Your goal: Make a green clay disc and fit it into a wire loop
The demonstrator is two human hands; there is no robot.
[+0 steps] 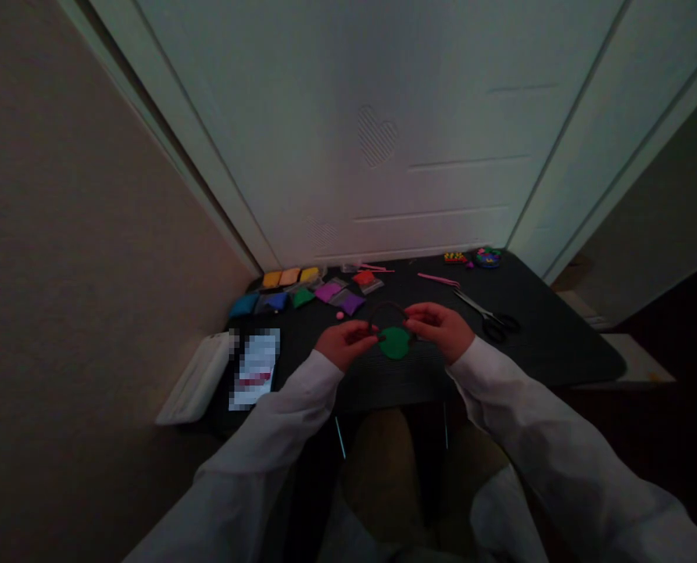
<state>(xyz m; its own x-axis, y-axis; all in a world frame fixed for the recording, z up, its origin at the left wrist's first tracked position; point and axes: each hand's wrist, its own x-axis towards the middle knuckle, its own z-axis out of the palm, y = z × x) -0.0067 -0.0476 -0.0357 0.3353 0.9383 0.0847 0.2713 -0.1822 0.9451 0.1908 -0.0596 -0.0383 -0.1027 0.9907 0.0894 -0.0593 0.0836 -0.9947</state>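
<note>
Both hands are at the near middle of the black table. A flat green disc [394, 342] lies between them, with small dark bits at its left and right edges. Over the disc arches a thin dark strip [388, 306], bent like a loop handle; its material is too dim to make out. My left hand [346, 342] pinches the strip's left end beside the disc. On the other side my right hand [441, 330] is closed on its right end. A small pink ball [340, 316] sits just beyond my left hand.
Small bags of coloured clay, among them a purple one [352, 303], line the back left. Black-handled scissors [492, 319] and a pink tool [438, 279] lie at right. A lit phone [255, 369] and a white case [199, 379] are at left. A white panel [384, 188] rises behind.
</note>
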